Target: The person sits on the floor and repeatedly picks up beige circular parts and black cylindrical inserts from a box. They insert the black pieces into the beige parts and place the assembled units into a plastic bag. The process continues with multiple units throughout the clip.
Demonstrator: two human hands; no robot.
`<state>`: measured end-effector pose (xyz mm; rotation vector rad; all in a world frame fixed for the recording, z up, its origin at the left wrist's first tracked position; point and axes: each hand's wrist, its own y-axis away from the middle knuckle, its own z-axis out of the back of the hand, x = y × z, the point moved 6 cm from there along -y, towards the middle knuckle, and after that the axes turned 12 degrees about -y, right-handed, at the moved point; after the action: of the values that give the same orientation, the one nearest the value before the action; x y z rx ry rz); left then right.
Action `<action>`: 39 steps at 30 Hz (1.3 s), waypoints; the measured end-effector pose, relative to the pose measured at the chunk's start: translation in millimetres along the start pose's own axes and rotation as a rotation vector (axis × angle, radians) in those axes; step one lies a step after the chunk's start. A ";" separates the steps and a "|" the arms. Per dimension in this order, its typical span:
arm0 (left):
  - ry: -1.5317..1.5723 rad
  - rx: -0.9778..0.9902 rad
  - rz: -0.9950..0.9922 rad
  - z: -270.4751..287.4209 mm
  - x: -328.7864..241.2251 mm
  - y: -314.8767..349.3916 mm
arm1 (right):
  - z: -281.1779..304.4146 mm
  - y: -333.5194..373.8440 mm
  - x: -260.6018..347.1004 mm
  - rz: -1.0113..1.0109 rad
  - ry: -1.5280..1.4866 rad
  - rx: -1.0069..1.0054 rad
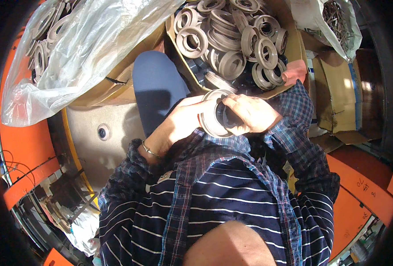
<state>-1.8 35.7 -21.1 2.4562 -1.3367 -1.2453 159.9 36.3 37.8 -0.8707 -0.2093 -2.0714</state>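
Over my lap, my left hand (pixel 188 116) is closed around a pale flanged plastic ring (pixel 210 120), holding it from its left side. Opposite it, my right hand (pixel 255 113) grips a round black part (pixel 226 114) with fingers and thumb, against the open face of the ring. Whether the black part sits inside the ring or only touches it, I cannot tell. Strong sunlight washes out the fingers of the left hand. Just beyond both hands stands a cardboard box (pixel 301 44) heaped with beige flanged rings (pixel 232 64), with dark parts among them.
Clear plastic sheeting (pixel 90 48) covers another box of rings at the far left. One small ring-shaped part (pixel 103 132) lies on the floor. A pinkish-red piece (pixel 295 72) rests on the near box's right edge. Open cardboard boxes (pixel 333 93) and a bag of thin metal pieces (pixel 336 20) are to the right.
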 end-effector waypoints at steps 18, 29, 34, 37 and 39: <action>-0.989 -0.447 -0.327 -24.1 -22.5 8.0 | -26.7 17.1 -34.3 -0.851 -1.262 -0.694; -1.356 -0.397 -0.683 -46.1 -23.6 20.9 | -36.9 2.9 -34.2 -0.707 -1.435 -0.915; -0.921 -0.425 -0.444 -22.0 -22.2 11.6 | -18.7 17.1 -37.8 -0.967 -0.940 -0.653; -0.642 -0.387 -0.454 -21.8 -22.6 12.0 | 7.5 1.8 -8.7 -0.396 -0.215 -0.574; -0.908 -0.389 -0.437 -29.1 -21.4 12.5 | 1.3 6.3 -17.3 -0.522 -0.347 -0.664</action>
<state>3.7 35.3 16.8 1.9857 -0.4988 -2.6171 172.1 44.2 26.5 -1.7300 0.0945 -2.5005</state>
